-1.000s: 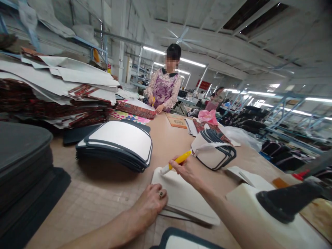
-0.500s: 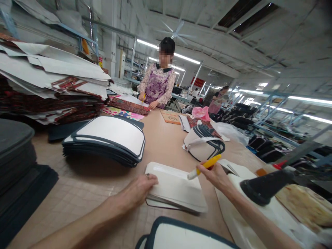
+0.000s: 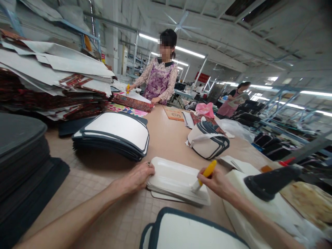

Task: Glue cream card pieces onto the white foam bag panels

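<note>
Gripped in my right hand (image 3: pixel 212 180) is a yellow-handled brush (image 3: pixel 207 173), its pale bristles touching the top white panel near its right end. A wet sheen shows on that panel. My left hand (image 3: pixel 141 175) pinches the left edge of the stack of white panels (image 3: pixel 176 174). In front of the stack, at the bottom edge, lies a white panel with a dark border (image 3: pixel 194 231). Behind my left hand rests a curved pile of dark-edged white panels (image 3: pixel 116 131).
Dark round pieces (image 3: pixel 20 145) are piled at the left, below tall stacked sheets (image 3: pixel 57 65). A bent bundle of panels (image 3: pixel 207 140) sits behind the stack. At the right stands a black cylindrical object (image 3: pixel 269 181). Across the table a person (image 3: pixel 160 76) holds a yellow brush.
My right hand has moved the brush toward the near right end of the panel and tilted it more upright. My left hand has shifted slightly to the stack's left edge.
</note>
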A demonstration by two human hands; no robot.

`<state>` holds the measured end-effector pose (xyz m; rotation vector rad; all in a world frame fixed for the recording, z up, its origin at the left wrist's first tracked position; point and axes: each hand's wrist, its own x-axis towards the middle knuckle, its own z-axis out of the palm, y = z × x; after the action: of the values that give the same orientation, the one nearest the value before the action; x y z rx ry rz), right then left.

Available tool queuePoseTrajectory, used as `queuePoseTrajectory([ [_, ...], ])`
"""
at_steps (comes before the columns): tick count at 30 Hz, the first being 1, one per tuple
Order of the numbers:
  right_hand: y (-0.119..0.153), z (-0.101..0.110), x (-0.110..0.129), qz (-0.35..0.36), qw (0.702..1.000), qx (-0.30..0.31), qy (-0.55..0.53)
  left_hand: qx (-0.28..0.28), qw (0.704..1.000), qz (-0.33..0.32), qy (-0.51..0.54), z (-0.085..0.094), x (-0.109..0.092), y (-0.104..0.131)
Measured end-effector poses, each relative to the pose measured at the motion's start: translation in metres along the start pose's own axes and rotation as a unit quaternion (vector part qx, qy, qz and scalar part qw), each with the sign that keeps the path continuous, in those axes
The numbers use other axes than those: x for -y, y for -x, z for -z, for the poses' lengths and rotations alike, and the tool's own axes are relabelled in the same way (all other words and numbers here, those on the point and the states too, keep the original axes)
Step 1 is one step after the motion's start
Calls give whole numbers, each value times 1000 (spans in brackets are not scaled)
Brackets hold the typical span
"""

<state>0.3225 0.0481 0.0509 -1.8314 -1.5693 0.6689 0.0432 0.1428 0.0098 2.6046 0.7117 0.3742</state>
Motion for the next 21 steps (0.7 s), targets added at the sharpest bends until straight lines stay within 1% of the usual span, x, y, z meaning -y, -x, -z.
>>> queuePoseTrajectory([
  [2,10,21,-11,-10,1000,-25,6,4,1000,-2,-3,2,-1,-1],
  [3,13,27,-13,-12,999,-37,4,7,1000,-3,-6,3,-2,-1],
  [5,17,30,-11,-15,999,-50,-13,15,1000,-3,-15,6,-5,-2],
  [6,18,29,-9,-11,999,-41,-24,23,999,0,-23,8,-7,-3],
  [8,19,23,-8,20,1000,12,-16,46,998,10,-44,13,-12,-4],
  [10,19,18,-13,65,995,74,31,73,995,17,-69,17,-16,-4],
  [11,20,16,-18,84,990,94,63,85,993,15,-79,19,-17,-5],
  [13,23,15,-30,104,982,111,116,103,990,6,-91,22,-17,-6],
  [16,28,16,-43,119,971,127,165,118,988,-4,-97,23,-13,-8],
  [18,30,17,-45,122,965,139,185,119,988,-11,-101,22,-8,-8],
  [21,31,16,-42,158,947,148,239,107,988,-35,-102,19,-3,-7],
])
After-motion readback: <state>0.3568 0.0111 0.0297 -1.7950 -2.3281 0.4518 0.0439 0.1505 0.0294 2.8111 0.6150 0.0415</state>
